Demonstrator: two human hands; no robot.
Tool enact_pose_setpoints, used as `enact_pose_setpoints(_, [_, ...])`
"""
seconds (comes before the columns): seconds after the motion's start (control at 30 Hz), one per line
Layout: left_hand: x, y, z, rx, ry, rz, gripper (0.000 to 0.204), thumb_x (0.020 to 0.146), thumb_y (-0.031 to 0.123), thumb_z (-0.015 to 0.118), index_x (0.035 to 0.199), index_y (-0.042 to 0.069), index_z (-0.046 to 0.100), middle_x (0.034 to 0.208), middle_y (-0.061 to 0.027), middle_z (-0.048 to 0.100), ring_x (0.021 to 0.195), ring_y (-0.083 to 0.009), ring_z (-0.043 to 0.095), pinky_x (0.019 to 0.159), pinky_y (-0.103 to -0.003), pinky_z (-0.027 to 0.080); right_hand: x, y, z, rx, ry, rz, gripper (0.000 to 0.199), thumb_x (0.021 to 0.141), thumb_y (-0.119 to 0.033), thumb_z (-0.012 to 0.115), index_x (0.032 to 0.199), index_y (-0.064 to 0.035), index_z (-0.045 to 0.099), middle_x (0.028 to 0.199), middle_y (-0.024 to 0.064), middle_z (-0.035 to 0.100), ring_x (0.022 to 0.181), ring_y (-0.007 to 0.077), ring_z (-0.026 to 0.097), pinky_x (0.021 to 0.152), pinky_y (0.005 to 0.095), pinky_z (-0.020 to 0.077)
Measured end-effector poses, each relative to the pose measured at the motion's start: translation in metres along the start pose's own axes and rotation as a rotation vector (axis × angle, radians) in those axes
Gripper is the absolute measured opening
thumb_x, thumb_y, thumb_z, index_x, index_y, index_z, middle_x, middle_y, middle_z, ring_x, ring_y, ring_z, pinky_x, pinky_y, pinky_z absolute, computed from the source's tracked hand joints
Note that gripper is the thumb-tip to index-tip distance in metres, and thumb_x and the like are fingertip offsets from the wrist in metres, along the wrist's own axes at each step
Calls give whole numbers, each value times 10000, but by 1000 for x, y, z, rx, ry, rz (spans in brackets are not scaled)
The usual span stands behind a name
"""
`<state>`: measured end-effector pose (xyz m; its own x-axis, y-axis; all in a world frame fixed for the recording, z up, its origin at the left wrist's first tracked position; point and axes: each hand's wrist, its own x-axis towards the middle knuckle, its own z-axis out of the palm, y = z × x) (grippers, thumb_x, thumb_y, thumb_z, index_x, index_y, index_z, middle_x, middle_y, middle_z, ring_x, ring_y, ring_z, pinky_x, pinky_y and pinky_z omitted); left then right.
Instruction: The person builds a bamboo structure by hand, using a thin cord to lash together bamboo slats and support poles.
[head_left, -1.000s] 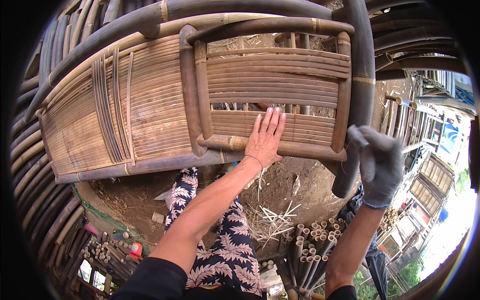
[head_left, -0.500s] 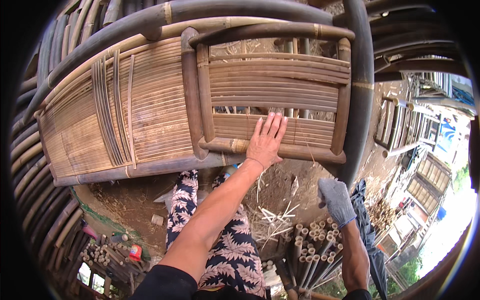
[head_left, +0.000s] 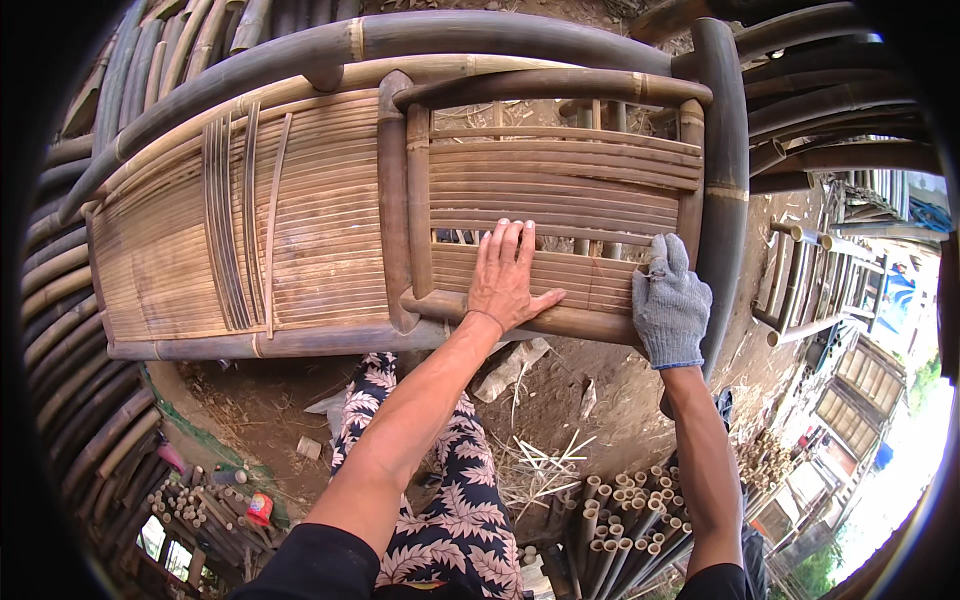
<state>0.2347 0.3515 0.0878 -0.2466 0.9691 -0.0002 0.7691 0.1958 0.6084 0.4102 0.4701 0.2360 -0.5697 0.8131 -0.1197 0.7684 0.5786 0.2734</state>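
Note:
A bamboo bench seat [head_left: 320, 225] of narrow slats lies across in front of me. At its right end a bamboo frame [head_left: 418, 200] holds slats in groups with gaps between them. My left hand [head_left: 503, 283], bare, rests on the near slats [head_left: 590, 280] with its fingers stretched and its thumb spread along the front rail [head_left: 580, 322]. On the right end of those slats, by the frame's corner, lies my right hand [head_left: 672, 300] in a grey knit glove. Its fingers point away from me, laid on the slats; its thumb is hard to make out.
Several loose dark strips [head_left: 228, 220] lie across the seat's left part. A thick dark bamboo post [head_left: 722, 190] stands right of the frame. Cut bamboo tubes [head_left: 640, 510] are bundled at the lower right, near pale slivers [head_left: 545, 465] on the dirt floor. Bamboo poles [head_left: 70, 330] are stacked left.
My right hand has risen from beside the bench, where it was curled, onto the right end of the slats. My left hand has slid left along the near slats.

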Motion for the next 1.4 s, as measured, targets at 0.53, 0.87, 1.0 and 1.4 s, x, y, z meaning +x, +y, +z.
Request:
enact_pose_setpoints(0.53, [16, 9, -24, -23, -219, -97, 842, 731, 577, 788, 1298, 34, 485, 1311, -159, 476, 1304, -351, 431, 1120, -484, 333, -20, 12, -113, 1081, -98, 549, 222, 1033, -137, 492, 986, 10, 652, 956, 135, 634, 914, 253, 621, 828, 353, 501])
enact_pose_setpoints(0.87, [41, 46, -6, -195, -342, -40, 702, 879, 493, 660, 1387, 46, 475, 1363, -198, 467, 1337, -352, 419, 1197, -502, 254, -107, 21, -246, 732, 134, 499, 268, 962, -148, 498, 878, 61, 644, 1262, 280, 591, 1194, 378, 597, 1033, 460, 461])
enact_pose_setpoints(1.0, [0, 0, 8, -57, -66, 13, 949, 806, 724, 616, 1437, 40, 424, 1382, -180, 457, 1357, -348, 395, 1209, -526, 219, -113, 33, -229, 803, 258, 397, 304, 1008, -150, 447, 898, 74, 620, 1135, 244, 629, 1080, 339, 619, 984, 437, 476])
enact_pose_setpoints(1.4, [-2, -43, 0, -113, -44, -8, 1215, 615, 792, 728, 1489, 42, 340, 1420, -152, 405, 1380, -335, 360, 1221, -520, 210, -106, 27, -224, 940, 235, 485, 345, 1066, -187, 389, 936, 43, 612, 986, 165, 655, 919, 237, 609, 864, 363, 475])
